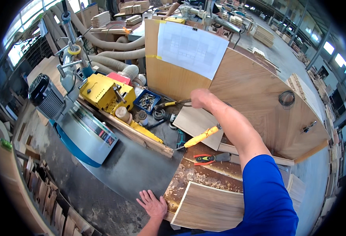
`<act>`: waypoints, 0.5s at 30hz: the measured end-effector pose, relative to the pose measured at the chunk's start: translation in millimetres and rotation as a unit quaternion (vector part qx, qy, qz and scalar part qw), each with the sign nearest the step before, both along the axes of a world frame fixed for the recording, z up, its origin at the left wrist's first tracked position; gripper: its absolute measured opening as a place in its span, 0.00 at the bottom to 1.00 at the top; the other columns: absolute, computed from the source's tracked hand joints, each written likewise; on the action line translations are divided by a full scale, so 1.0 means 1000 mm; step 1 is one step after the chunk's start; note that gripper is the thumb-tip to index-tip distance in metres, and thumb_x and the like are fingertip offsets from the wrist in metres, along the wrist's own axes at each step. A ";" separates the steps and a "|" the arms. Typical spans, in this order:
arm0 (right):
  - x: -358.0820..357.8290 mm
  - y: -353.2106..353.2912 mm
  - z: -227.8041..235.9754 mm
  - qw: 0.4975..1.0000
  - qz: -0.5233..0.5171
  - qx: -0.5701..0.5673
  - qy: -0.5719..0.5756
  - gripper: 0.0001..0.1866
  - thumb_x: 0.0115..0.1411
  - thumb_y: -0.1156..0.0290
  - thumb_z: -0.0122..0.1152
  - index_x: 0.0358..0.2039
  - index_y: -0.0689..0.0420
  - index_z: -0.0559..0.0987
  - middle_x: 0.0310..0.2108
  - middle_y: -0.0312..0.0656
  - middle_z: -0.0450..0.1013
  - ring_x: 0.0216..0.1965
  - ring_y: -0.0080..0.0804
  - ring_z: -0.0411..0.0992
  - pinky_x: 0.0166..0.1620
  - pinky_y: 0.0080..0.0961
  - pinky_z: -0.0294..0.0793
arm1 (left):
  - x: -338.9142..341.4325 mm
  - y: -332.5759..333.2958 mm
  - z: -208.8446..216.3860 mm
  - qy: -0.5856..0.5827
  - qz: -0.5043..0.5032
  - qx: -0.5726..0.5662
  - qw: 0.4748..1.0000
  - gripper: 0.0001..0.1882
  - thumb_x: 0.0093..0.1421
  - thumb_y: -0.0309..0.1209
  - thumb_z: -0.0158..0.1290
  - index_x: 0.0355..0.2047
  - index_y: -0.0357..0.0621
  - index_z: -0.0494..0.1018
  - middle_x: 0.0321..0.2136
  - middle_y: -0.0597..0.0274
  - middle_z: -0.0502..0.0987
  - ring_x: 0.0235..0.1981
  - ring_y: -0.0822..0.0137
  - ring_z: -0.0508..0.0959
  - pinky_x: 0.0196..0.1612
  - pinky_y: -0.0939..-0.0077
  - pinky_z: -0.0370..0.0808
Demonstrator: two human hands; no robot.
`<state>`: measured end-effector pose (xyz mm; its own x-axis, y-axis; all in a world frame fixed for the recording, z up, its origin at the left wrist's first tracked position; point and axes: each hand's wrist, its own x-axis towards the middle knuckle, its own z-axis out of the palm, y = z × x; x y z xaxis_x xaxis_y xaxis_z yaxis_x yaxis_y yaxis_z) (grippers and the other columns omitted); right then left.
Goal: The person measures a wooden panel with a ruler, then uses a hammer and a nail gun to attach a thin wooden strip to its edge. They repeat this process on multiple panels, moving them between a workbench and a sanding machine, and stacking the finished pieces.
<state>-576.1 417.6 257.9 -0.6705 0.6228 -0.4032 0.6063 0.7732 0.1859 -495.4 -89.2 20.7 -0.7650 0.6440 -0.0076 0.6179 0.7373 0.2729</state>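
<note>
My right hand [200, 98] reaches to the back of the bench, its fingers closed around the end of a black-and-yellow handle. That handle belongs to what looks like a hammer [172, 103], its dark head pointing left toward a blue bin of small metal parts [146, 100]. My left hand [154, 203] lies flat, fingers spread, on the grey table surface [141, 169] near its front edge. Beside it is a wood-grain panel [212, 206] with pale edges. Farther back lie pliers with orange-red handles [206, 158] and a yellow-handled tool with a thin metal tip [198, 138].
A machine with a black motor [47, 96] stands at left beside a yellow metal box [106, 92]. A wooden rail [133, 135] borders the tool area. An upright board carries a paper drawing [192, 47]. A large veneered panel [259, 98] leans at right. Wood offcuts [49, 196] sit lower left.
</note>
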 end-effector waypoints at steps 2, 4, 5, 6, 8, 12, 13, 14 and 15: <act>0.005 -0.005 0.011 0.999 -0.009 0.015 0.035 0.16 0.45 0.76 0.56 0.35 0.57 0.86 0.41 0.49 0.81 0.46 0.48 0.79 0.46 0.39 0.79 | -0.002 0.000 -0.003 0.006 -0.010 0.011 1.000 0.42 0.56 0.44 0.54 0.63 0.25 0.59 0.67 0.35 0.54 0.72 0.38 0.45 0.70 0.32 0.35; 0.006 -0.015 0.024 0.998 -0.019 0.018 0.060 0.16 0.45 0.76 0.55 0.35 0.58 0.85 0.40 0.50 0.81 0.45 0.50 0.79 0.46 0.39 0.79 | -0.002 -0.002 -0.006 0.006 -0.016 0.018 1.000 0.42 0.57 0.45 0.54 0.63 0.25 0.58 0.67 0.35 0.53 0.73 0.38 0.44 0.70 0.31 0.33; 0.008 -0.019 0.032 0.997 -0.027 0.017 0.068 0.16 0.45 0.76 0.54 0.35 0.59 0.85 0.40 0.51 0.81 0.45 0.50 0.78 0.46 0.39 0.79 | -0.001 -0.003 -0.006 -0.004 -0.015 0.021 1.000 0.42 0.57 0.45 0.54 0.64 0.25 0.58 0.68 0.35 0.53 0.73 0.38 0.43 0.70 0.31 0.32; 0.014 -0.023 0.040 0.996 -0.038 0.017 0.076 0.16 0.45 0.76 0.54 0.34 0.59 0.85 0.39 0.52 0.81 0.45 0.51 0.78 0.46 0.39 0.78 | 0.000 -0.003 -0.005 -0.015 -0.018 0.026 0.999 0.42 0.58 0.45 0.53 0.64 0.25 0.57 0.68 0.35 0.53 0.73 0.38 0.43 0.70 0.32 0.32; 0.024 -0.013 0.046 0.990 -0.062 -0.036 0.123 0.16 0.46 0.74 0.54 0.34 0.61 0.84 0.38 0.54 0.80 0.43 0.50 0.79 0.46 0.39 0.78 | 0.000 -0.002 -0.002 -0.046 -0.024 0.030 0.998 0.42 0.59 0.45 0.52 0.64 0.25 0.57 0.68 0.35 0.52 0.73 0.38 0.42 0.70 0.32 0.31; 0.036 -0.026 0.069 0.945 -0.065 -0.162 0.276 0.17 0.47 0.70 0.55 0.36 0.63 0.83 0.34 0.50 0.81 0.37 0.41 0.79 0.42 0.36 0.76 | -0.008 -0.001 0.014 -0.090 -0.019 0.026 0.995 0.42 0.60 0.46 0.51 0.66 0.26 0.55 0.69 0.34 0.50 0.73 0.39 0.41 0.70 0.33 0.29; 0.038 -0.033 0.074 0.932 -0.116 -0.211 0.271 0.19 0.46 0.68 0.58 0.39 0.62 0.83 0.27 0.40 0.77 0.30 0.30 0.73 0.35 0.33 0.72 | -0.009 -0.005 0.015 -0.096 -0.015 0.019 0.995 0.43 0.61 0.46 0.51 0.66 0.26 0.54 0.70 0.34 0.50 0.73 0.39 0.41 0.70 0.33 0.29; 0.049 -0.050 0.077 0.892 -0.134 -0.241 0.358 0.18 0.48 0.69 0.58 0.38 0.64 0.82 0.23 0.33 0.69 0.26 0.22 0.66 0.30 0.27 0.66 | -0.010 -0.007 0.014 -0.108 -0.015 0.020 0.994 0.43 0.61 0.47 0.51 0.66 0.26 0.55 0.69 0.33 0.49 0.73 0.38 0.42 0.70 0.32 0.30; 0.062 -0.049 0.079 0.847 -0.151 -0.337 0.382 0.16 0.49 0.70 0.58 0.38 0.65 0.81 0.21 0.30 0.65 0.24 0.19 0.64 0.28 0.23 0.63 | -0.011 -0.007 0.014 -0.118 -0.020 0.021 0.993 0.43 0.61 0.48 0.51 0.66 0.27 0.55 0.69 0.32 0.49 0.73 0.37 0.44 0.69 0.31 0.31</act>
<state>-513.7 368.5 337.0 -0.7478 0.6128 -0.2554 0.5392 0.3362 -0.7721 -506.5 -96.1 35.0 -0.7186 0.6777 -0.1559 0.5617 0.6979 0.4443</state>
